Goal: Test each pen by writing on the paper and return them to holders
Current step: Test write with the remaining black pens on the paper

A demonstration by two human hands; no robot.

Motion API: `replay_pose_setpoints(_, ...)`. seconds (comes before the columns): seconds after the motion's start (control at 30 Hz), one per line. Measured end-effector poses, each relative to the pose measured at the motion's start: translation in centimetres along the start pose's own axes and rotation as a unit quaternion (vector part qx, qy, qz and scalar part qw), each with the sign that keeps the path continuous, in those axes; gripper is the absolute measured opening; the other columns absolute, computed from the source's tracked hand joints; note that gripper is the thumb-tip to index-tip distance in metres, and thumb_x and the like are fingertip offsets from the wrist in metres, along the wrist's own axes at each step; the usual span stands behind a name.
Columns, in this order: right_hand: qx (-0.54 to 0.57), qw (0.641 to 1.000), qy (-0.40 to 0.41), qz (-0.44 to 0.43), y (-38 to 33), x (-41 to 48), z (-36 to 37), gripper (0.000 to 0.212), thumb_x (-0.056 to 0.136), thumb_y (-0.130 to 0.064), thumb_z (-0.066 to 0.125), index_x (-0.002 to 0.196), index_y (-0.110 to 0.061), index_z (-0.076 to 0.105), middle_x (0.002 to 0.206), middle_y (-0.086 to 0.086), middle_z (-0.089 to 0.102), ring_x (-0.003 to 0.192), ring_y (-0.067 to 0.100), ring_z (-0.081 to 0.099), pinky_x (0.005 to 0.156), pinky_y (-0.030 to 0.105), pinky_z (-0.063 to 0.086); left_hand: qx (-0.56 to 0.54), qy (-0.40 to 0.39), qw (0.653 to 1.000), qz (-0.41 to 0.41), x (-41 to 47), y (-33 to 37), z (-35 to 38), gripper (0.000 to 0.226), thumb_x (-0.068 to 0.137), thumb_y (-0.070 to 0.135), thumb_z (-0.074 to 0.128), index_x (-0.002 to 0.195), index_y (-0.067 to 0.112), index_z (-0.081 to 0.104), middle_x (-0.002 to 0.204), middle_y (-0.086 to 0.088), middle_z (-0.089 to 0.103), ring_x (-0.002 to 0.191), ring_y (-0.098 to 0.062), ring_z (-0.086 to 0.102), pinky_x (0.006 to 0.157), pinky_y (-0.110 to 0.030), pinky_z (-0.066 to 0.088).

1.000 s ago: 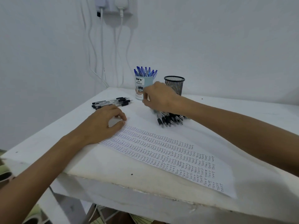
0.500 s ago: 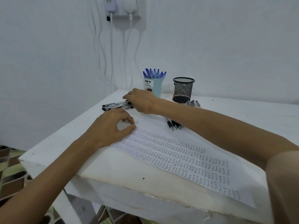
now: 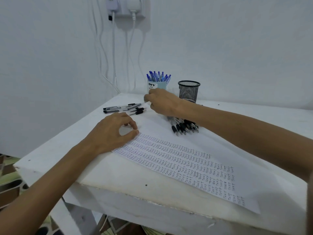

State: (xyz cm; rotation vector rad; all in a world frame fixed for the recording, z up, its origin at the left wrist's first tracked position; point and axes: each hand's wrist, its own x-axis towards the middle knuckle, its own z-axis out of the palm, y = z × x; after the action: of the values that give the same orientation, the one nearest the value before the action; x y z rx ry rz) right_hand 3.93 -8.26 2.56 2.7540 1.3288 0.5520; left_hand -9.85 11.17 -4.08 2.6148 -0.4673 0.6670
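White walls close off the far side in the head view, with a plug socket high up and pale cables hanging to the corner of a white worktop. On it, a long paper filled with rows of the word TEST runs from the middle towards the near right. The left hand rests on the paper's far left end, fingers loosely curled, thumb and forefinger tips down on the sheet. The right hand reaches far, its curled fingers pinching the end of one black pen at a loose row of black pens lying far left. A second heap of black pens lies under the right forearm. Behind stand a light blue holder full of blue pens and, just right of it, a black mesh holder.
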Motion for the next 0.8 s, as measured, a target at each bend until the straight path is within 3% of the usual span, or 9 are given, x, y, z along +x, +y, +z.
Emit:
replay_pose_setpoints(0.07, 0.015, 0.999, 0.026, 0.017, 0.6, -1.6, -0.3, 0.027, 0.102, -0.019, 0.043, 0.114, -0.001, 0.059, 0.106, 0.014, 0.059, 0.098, 0.031, 0.055, 0.084, 0.041, 0.046, 0.003, -0.003, 1.000, -0.001, -0.1, 0.1, -0.1, 0.036, 0.084, 0.068, 0.052, 0.093, 0.038, 0.070, 0.097, 0.022, 0.064, 0.097, -0.004, 0.060, 0.083, -0.038, 0.054)
replay_pose_setpoints(0.2, 0.100, 0.992, 0.042, 0.069, 0.6, -4.8, -1.6, 0.065, 0.093, -0.074, 0.040, 0.072, -0.013, 0.046, 0.068, 0.002, 0.049, 0.061, 0.017, 0.043, 0.059, 0.031, 0.035, 0.006, -0.008, 1.000, -0.005, -0.1, 0.1, -0.1, 0.035, 0.085, 0.068, 0.053, 0.092, 0.038, 0.069, 0.095, 0.022, 0.064, 0.096, -0.004, 0.060, 0.082, -0.038, 0.053)
replay_pose_setpoints(0.3, 0.162, 0.980, 0.058, 0.104, 0.5, -6.4, -2.5, 0.076, 0.079, -0.090, 0.041, 0.064, -0.015, 0.037, 0.054, -0.001, 0.037, 0.049, 0.015, 0.035, 0.053, 0.028, 0.033, 0.003, -0.009, 1.000, -0.006, 0.0, 0.3, -0.2, 0.036, 0.084, 0.068, 0.053, 0.093, 0.038, 0.070, 0.095, 0.021, 0.065, 0.095, -0.003, 0.060, 0.081, -0.035, 0.052)
replay_pose_setpoints(0.47, 0.187, 0.974, 0.097, 0.087, 0.9, -9.2, -2.8, 0.065, 0.091, -0.072, 0.051, 0.059, -0.018, 0.033, 0.054, -0.001, 0.033, 0.050, 0.015, 0.030, 0.051, 0.029, 0.023, 0.000, -0.030, 0.999, -0.022, 0.1, 0.4, -0.7, 0.041, 0.082, 0.071, 0.050, 0.095, 0.038, 0.071, 0.097, 0.020, 0.066, 0.096, 0.000, 0.060, 0.080, -0.030, 0.049)
replay_pose_setpoints(0.6, 0.145, 0.980, 0.119, 0.060, 1.1, -11.7, -2.9, 0.069, 0.082, -0.082, 0.052, 0.073, -0.014, 0.045, 0.070, -0.004, 0.046, 0.062, 0.012, 0.036, 0.057, 0.031, 0.028, 0.048, -0.090, 0.993, -0.056, 0.4, 1.8, -1.3, 0.046, 0.081, 0.076, 0.051, 0.105, 0.040, 0.068, 0.107, 0.025, 0.062, 0.106, -0.002, 0.059, 0.093, -0.032, 0.047)
replay_pose_setpoints(0.73, 0.156, 0.966, 0.202, 0.028, 1.9, -14.2, -2.7, 0.036, 0.101, -0.047, 0.045, 0.077, -0.022, 0.044, 0.092, 0.001, 0.051, 0.080, 0.018, 0.049, 0.068, 0.031, 0.041, 0.078, -0.082, 0.993, -0.038, 0.2, 5.2, -1.0, 0.046, 0.090, 0.071, 0.051, 0.121, 0.039, 0.064, 0.127, 0.023, 0.061, 0.124, -0.008, 0.054, 0.104, -0.034, 0.044)
replay_pose_setpoints(0.8, 0.172, 0.951, 0.250, 0.062, 1.8, -15.7, -2.5, 0.032, 0.107, -0.039, 0.041, 0.077, -0.031, 0.038, 0.097, 0.000, 0.047, 0.086, 0.017, 0.049, 0.069, 0.024, 0.040, 0.054, -0.097, 0.994, -0.021, -0.1, 7.6, -0.5, 0.045, 0.093, 0.067, 0.052, 0.126, 0.038, 0.062, 0.131, 0.021, 0.059, 0.125, -0.007, 0.052, 0.105, -0.034, 0.043)
